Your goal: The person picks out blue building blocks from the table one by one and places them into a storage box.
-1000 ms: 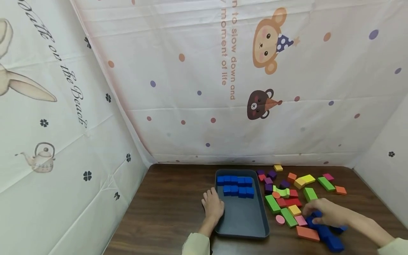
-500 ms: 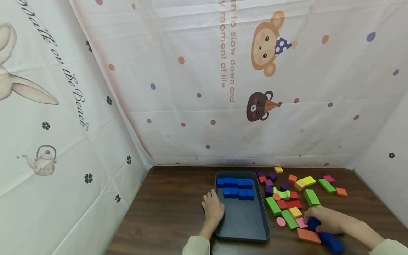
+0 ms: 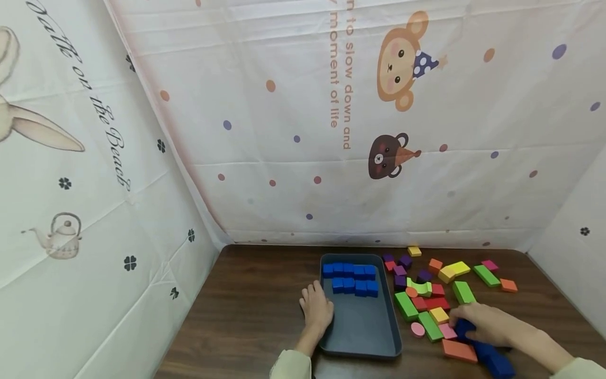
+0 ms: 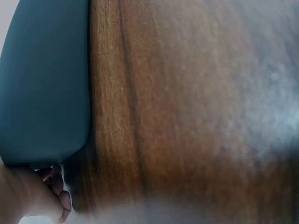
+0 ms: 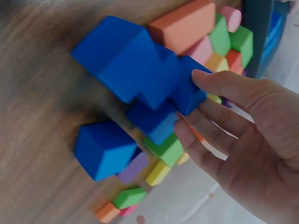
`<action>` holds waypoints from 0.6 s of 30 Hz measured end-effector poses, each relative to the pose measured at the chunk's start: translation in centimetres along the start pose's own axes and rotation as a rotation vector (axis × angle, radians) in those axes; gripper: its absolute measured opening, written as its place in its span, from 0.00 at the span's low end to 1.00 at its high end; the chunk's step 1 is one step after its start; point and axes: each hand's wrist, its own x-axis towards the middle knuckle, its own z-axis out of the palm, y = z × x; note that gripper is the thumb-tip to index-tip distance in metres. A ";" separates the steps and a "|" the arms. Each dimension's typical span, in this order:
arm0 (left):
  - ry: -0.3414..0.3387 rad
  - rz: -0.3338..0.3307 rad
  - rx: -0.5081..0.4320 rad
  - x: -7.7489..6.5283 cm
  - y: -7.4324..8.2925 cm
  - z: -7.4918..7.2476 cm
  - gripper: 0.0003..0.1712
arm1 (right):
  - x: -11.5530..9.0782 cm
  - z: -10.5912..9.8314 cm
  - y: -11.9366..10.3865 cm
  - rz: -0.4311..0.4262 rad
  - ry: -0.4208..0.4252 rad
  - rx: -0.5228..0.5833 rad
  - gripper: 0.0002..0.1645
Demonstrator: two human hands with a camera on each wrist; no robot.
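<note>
My left hand (image 3: 316, 310) grips the left rim of the dark grey tray (image 3: 362, 337); in the left wrist view its curled fingers (image 4: 60, 186) show beside the tray's outer wall. Blue blocks (image 3: 349, 270) stand in two rows at the tray's far end. To the right of the tray, my right hand (image 3: 492, 323) reaches over a cluster of blue blocks. In the right wrist view its thumb (image 5: 205, 80) presses one side of a blue block (image 5: 187, 91), with the fingers on the other. More blue blocks (image 5: 119, 53) lie against it.
Green (image 3: 406, 306), red (image 3: 436, 303), yellow (image 3: 457, 268) and purple blocks (image 3: 424, 276) lie scattered right of the tray. A flat orange block (image 3: 459, 351) is near the blue cluster. White printed cloth (image 3: 265, 200) walls the brown table (image 3: 251, 300).
My right hand has shifted slightly and closed lower around a blue block in the cluster. The left hand stays at the tray's rim.
</note>
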 end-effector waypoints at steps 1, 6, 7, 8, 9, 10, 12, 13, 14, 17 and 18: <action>-0.004 -0.004 0.000 0.0 0.0 -0.1 0.22 | -0.1 -0.3 -0.3 0.001 0.004 -0.001 0.15; -0.009 -0.003 -0.006 -0.2 0.1 -0.4 0.21 | 0.3 -1.3 -0.9 -0.039 0.062 -0.010 0.14; -0.009 -0.001 -0.006 -0.3 0.1 -0.4 0.21 | 0.4 -1.4 -1.0 -0.063 0.088 -0.014 0.14; -0.009 0.001 -0.005 -0.3 0.1 -0.3 0.21 | 0.6 -1.5 -1.1 -0.089 0.115 -0.016 0.14; -0.009 0.002 -0.005 -0.3 0.1 -0.3 0.21 | 0.8 -1.5 -1.3 -0.118 0.148 -0.022 0.14; -0.009 0.000 -0.002 -0.3 0.0 -0.3 0.21 | 1.1 -1.5 -1.4 -0.141 0.179 -0.032 0.15; -0.010 -0.003 -0.002 -0.2 -0.1 -0.3 0.20 | 1.7 -1.5 -1.7 -0.188 0.230 -0.042 0.16; -0.013 -0.004 -0.005 -0.1 -0.1 -0.3 0.20 | 2.0 -1.4 -1.9 -0.200 0.243 -0.044 0.16; -0.014 -0.004 -0.009 -0.1 -0.2 -0.3 0.20 | 2.3 -1.4 -2.1 -0.214 0.260 -0.051 0.16; -0.001 0.006 -0.017 0.0 -0.4 0.2 0.20 | 3.3 -1.4 -2.6 -0.244 0.287 -0.048 0.17; 0.000 0.008 -0.021 0.0 -0.5 0.3 0.20 | 3.7 -1.3 -2.7 -0.258 0.303 -0.056 0.18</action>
